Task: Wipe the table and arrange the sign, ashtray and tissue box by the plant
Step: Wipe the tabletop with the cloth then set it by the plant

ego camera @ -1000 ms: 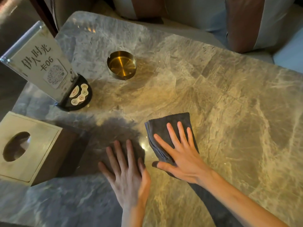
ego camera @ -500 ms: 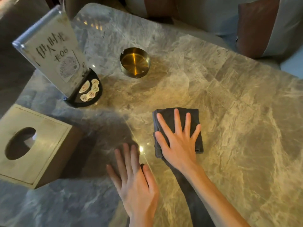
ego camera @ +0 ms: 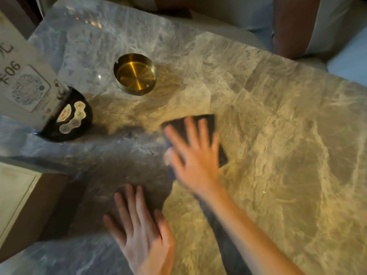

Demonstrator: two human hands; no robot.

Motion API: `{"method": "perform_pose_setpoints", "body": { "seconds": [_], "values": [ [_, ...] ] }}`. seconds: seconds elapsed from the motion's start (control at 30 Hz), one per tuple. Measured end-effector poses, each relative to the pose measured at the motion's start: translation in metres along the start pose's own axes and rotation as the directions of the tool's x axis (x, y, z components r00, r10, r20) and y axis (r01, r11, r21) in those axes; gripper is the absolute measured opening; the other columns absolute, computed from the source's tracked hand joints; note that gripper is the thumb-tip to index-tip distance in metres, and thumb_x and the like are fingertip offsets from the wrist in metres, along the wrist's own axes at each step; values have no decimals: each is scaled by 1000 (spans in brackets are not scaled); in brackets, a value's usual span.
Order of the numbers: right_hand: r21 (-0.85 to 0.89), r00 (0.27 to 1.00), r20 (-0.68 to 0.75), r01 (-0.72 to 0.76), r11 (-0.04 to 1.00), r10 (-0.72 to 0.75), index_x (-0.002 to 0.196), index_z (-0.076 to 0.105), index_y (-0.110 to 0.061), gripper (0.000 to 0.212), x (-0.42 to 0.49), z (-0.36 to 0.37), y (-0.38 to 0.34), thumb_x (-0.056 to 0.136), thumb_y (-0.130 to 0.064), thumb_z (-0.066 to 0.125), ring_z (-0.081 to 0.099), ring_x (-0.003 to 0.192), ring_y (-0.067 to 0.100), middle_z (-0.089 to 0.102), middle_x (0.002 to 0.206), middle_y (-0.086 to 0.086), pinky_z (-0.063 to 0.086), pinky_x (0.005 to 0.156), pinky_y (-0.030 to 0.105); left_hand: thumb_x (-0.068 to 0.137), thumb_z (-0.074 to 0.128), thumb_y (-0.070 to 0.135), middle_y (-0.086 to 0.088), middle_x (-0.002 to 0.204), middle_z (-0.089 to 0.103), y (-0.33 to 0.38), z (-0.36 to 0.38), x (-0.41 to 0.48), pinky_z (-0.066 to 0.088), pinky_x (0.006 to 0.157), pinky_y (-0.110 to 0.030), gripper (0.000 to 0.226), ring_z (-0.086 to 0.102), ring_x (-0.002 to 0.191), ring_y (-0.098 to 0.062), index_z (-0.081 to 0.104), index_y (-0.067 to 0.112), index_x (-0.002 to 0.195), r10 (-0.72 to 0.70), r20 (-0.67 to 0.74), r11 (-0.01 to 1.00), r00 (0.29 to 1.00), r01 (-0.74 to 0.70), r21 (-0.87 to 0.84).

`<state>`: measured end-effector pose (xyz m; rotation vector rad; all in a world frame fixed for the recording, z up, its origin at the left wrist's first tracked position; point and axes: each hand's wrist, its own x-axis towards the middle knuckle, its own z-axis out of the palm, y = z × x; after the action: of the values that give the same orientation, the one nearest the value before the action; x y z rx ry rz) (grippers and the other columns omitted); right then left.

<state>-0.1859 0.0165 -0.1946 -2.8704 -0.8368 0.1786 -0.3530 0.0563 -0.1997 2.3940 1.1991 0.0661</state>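
Observation:
My right hand (ego camera: pixel 193 155) lies flat, fingers spread, pressing a folded dark grey cloth (ego camera: pixel 213 124) onto the marble table (ego camera: pixel 278 135); it is motion-blurred. My left hand (ego camera: pixel 142 233) rests flat and open on the table nearer to me, holding nothing. A round gold ashtray (ego camera: pixel 135 73) sits beyond the cloth. The sign (ego camera: pixel 25 76), a clear plate with "06" and a QR code on a black base (ego camera: pixel 69 118), stands at the left. The wooden tissue box (ego camera: pixel 25 203) is at the lower left, cut by the frame edge. No plant is in view.
Upholstered seats with a brown cushion (ego camera: pixel 292 24) line the table's far edge. The marble surface stretches wide to the right of my hands.
My right hand has slid the cloth away from me and to the right across the table. My left hand stays flat. The view has shifted right, cutting off the sign and the tissue box.

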Motion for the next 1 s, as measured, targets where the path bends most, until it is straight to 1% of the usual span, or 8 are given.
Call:
{"method": "perform_pose_setpoints", "body": {
  "seconds": [0.13, 0.33, 0.43, 0.57, 0.67, 0.77, 0.9, 1.0],
  "values": [
    [-34, 941, 125, 322, 946, -315, 146, 22, -51, 53, -108, -6, 27, 96, -49, 38, 7, 152, 27, 16, 163, -1, 17, 116, 61, 77, 34, 31, 4, 158, 19, 3, -3, -1, 5, 120, -53, 73, 9, 149, -15, 23, 18, 148, -17, 3, 1000, 1000, 17, -11],
    [-17, 856, -57, -515, 857, 513, 148, 14, -49, 57, 26, -28, 122, 92, -59, 20, 10, 149, 37, 15, 163, 8, 9, 114, 67, 82, 29, 34, 2, 159, 18, 7, -2, -1, 4, 120, -53, 69, 8, 149, -17, 22, 18, 149, -11, 23, 1000, 1000, 11, -7],
    [-86, 999, -16, -33, 996, 31, 148, 24, -44, 57, 2, -5, 30, 92, -50, 36, 13, 149, 39, 20, 162, 10, 12, 115, 64, 85, 28, 34, 0, 158, 24, 1, 1, -2, 9, 119, -54, 66, 14, 148, -19, 25, 15, 148, 11, -21, 1000, 1000, -11, 1],
    [-46, 870, 159, 478, 877, -466, 145, 29, -50, 62, -120, -13, 63, 86, -47, 51, 20, 149, 30, 23, 161, 1, 21, 116, 57, 86, 28, 31, -3, 156, 28, 0, 4, -3, 10, 119, -54, 65, 16, 148, -20, 25, 13, 148, 3, -74, 1000, 997, -5, -24],
    [-117, 1000, -11, 14, 993, -16, 147, 21, -48, 54, -57, -27, 148, 95, -48, 33, 23, 147, 36, 22, 161, 6, 17, 117, 58, 86, 29, 32, -4, 156, 28, 6, 2, -1, 11, 119, -54, 65, 18, 147, -22, 26, 10, 147, 3, -54, 1000, 999, -4, -14],
    [-25, 893, -111, -440, 898, 435, 149, 16, -47, 56, 56, -26, 113, 94, -52, 26, 15, 148, 38, 18, 162, 9, 12, 115, 64, 88, 25, 36, -4, 156, 29, 4, 2, -1, 10, 119, -54, 65, 19, 147, -22, 27, 9, 147, 9, -38, 1000, 999, -10, -16],
    [-35, 934, 54, 356, 934, -354, 147, 28, -46, 56, -31, -3, 16, 92, -46, 42, 11, 151, 31, 20, 162, 4, 13, 119, 58, 86, 28, 36, -1, 156, 29, 3, -1, -4, 10, 120, -52, 67, 17, 147, -18, 21, 14, 149, -13, -52, 998, 999, 10, -54],
    [-65, 878, 165, 465, 883, -450, 146, 26, -49, 55, -121, -18, 99, 92, -49, 40, 16, 150, 26, 20, 162, 0, 28, 112, 60, 84, 30, 33, -3, 156, 29, 4, 0, -1, 11, 119, -54, 69, 19, 147, -20, 19, 14, 149, -12, -67, 998, 998, 7, -69]
  ]
}}
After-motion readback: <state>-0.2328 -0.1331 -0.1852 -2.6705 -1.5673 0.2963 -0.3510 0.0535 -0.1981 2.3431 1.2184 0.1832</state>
